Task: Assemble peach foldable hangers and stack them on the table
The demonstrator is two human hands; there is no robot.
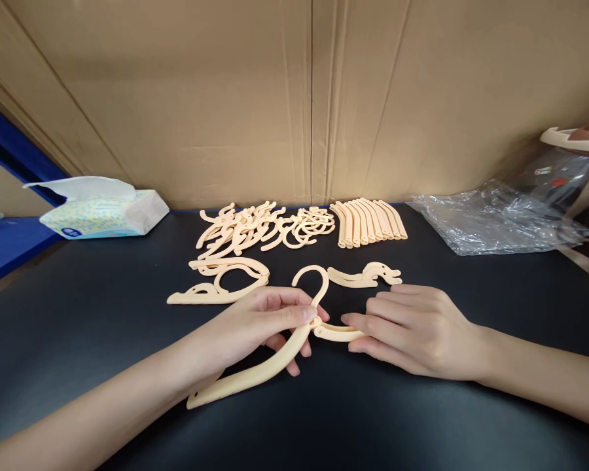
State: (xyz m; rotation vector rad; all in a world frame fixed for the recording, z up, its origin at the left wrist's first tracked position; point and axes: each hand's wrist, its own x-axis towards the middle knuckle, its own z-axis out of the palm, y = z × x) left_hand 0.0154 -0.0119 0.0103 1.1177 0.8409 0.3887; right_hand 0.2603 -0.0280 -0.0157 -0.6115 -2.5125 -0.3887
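Note:
My left hand [275, 320] pinches a cream plastic hanger [262, 369] at its centre joint. The hanger's hook points up and its long arm slants down to the lower left. My right hand [417, 327] grips a second arm piece [341, 333], whose inner end meets the joint; whether it is fastened there I cannot tell. My right fingers cover that piece's outer end. Just beyond my left hand lies a folded hanger [226, 268]. A wavy cream piece with a notched end [368, 276] rests beyond my right hand.
A jumbled pile of cream hanger parts [255, 226] and a neat row of curved arms [370, 222] lie at the back. Left stands a tissue pack [103, 212]; right, a crumpled clear plastic bag [491, 219]. A cardboard wall [201, 98] closes off the black table [103, 340].

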